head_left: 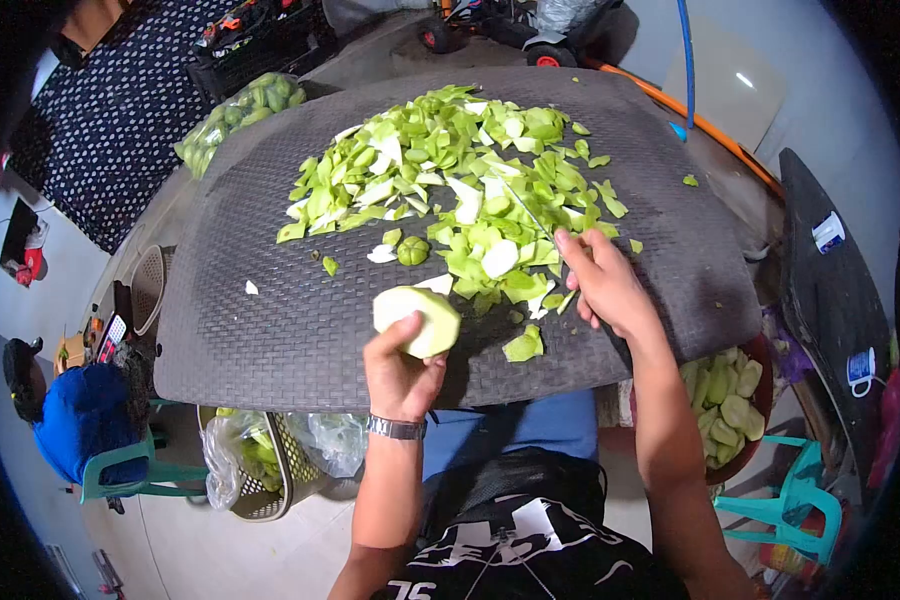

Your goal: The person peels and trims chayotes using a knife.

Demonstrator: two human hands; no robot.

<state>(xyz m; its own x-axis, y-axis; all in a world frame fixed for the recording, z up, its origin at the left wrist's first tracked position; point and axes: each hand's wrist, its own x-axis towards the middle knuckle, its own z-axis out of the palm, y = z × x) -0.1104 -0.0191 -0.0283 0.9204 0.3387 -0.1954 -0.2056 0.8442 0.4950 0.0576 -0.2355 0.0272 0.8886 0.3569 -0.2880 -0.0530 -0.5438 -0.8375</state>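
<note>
A pale green peeled fruit [418, 320] rests in my left hand [402, 368], its fingers wrapped round the lower side, above the near part of the dark woven table [270, 340]. My right hand [602, 284] is closed on the handle end of a thin knife [530, 216], whose blade points up and left over the peelings. A wide heap of green and whitish peelings [430, 150] spreads over the table's middle and far part. One small round green piece [412, 250] lies between the heap and the fruit.
Below the table's right edge stands a tub of peeled fruit [725, 410]. At the lower left is a basket [288, 465] with plastic bags. A bag of green fruit [240, 118] sits past the far left edge. Teal stools [795, 500] stand at the sides.
</note>
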